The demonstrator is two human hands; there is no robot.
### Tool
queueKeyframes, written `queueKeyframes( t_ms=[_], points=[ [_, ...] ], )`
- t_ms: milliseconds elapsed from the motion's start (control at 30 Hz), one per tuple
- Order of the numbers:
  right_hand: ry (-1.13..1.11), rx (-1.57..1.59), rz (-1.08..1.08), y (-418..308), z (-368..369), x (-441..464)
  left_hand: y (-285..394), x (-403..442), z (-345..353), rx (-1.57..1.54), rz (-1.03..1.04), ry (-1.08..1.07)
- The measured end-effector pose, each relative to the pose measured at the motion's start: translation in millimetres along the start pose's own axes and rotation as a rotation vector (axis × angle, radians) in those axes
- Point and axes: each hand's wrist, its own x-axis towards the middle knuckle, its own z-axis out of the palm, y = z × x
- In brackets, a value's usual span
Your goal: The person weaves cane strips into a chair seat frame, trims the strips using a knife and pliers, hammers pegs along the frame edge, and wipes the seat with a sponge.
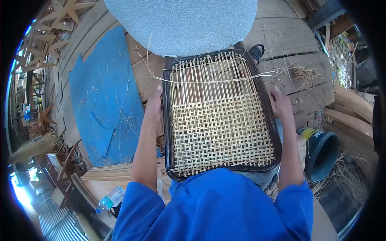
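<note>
A dark, rounded rectangular chair seat frame (268,104) rests across my lap, strung with pale cane. The near part is a woven cane mesh (221,130); the far part has only lengthwise strands. One loose cane strand (217,81) runs crosswise over these, its ends sticking out past both sides. My left hand (155,104) is at the left rail, its fingers partly hidden by the frame. At the right rail, my right hand (280,103) has its fingers curled against the edge. Both hands appear to hold the frame by its sides.
A light blue-grey padded surface (185,24) stands just beyond the frame. On the plank floor (277,36) lie a blue sheet (102,96) with cane scraps and a pile of fibres (304,74). A dark bucket (321,152) is at right, a plastic bottle (111,199) at lower left.
</note>
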Motion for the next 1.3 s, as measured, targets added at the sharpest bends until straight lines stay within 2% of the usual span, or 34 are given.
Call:
queueKeyframes(
  t_ms=[33, 67, 133, 167, 267, 300, 467, 600, 767, 800, 867, 900, 933, 967, 1000, 1033, 1100, 1167, 1267, 1300],
  points=[
    [0.0, 0.07, -0.029, -7, 15, 30, 8, 15, 0, 0.024, 0.062, -0.004],
    [-0.005, 0.14, -0.059, -11, 29, 48, 10, 32, 5, 0.014, 0.168, 0.08],
    [-0.017, 0.667, -0.259, -41, 43, 45, 8, 56, 22, -0.005, 0.384, 0.258],
    [-0.029, 0.931, -0.348, -53, 52, 44, 8, 54, 18, 0.001, 0.375, 0.161],
    [0.061, 0.868, -0.353, -23, 66, 67, -1, 54, 9, -0.175, 0.324, 0.18],
    [0.085, 0.825, -0.344, -22, 68, 70, -3, 56, 8, -0.188, 0.381, 0.204],
    [0.178, 0.771, -0.433, -24, 75, 77, 1, 51, 11, -0.347, 0.359, 0.151],
    [0.213, 0.713, -0.383, -25, 72, 75, -5, 54, 11, -0.311, 0.445, 0.167],
    [0.202, 0.873, -0.392, -22, 74, 77, -11, 66, 4, -0.348, 0.381, 0.243],
    [0.199, 0.932, -0.405, -22, 73, 79, -7, 70, -3, -0.42, 0.297, 0.281],
    [0.178, 0.997, -0.382, -16, 69, 78, 2, 87, -57, -0.411, 0.372, 0.431],
    [0.153, 1.032, -0.373, -15, 70, 80, 13, 109, -119, 0.137, 0.529, 0.53],
    [0.118, 1.087, -0.346, -11, 71, 85, 24, 130, -180, 0.667, 0.655, 0.746],
    [0.114, 1.013, -0.337, -11, 71, 81, 70, 100, -207, 0.26, 0.482, 0.736],
    [0.112, 0.942, -0.339, -16, 67, 78, 95, 98, -273, 1.012, 0.802, 0.92],
    [0.116, 0.87, -0.337, -17, 65, 77, 126, 122, -374, 0.883, 0.771, 0.887],
    [0.073, 0.897, -0.383, -11, 68, 81, 194, 62, -392, 1.185, 0.578, 1.121],
    [0.065, 0.889, -0.383, -14, 67, 81, 201, 33, -384, 1.203, 0.316, 1.132],
    [0.087, 0.871, -0.382, -18, 67, 76, 147, 40, -327, 0.748, -0.1, 0.771],
    [0.086, 0.818, -0.364, -20, 65, 74, 109, 77, -341, 0.811, -0.215, 0.425]
  ],
)
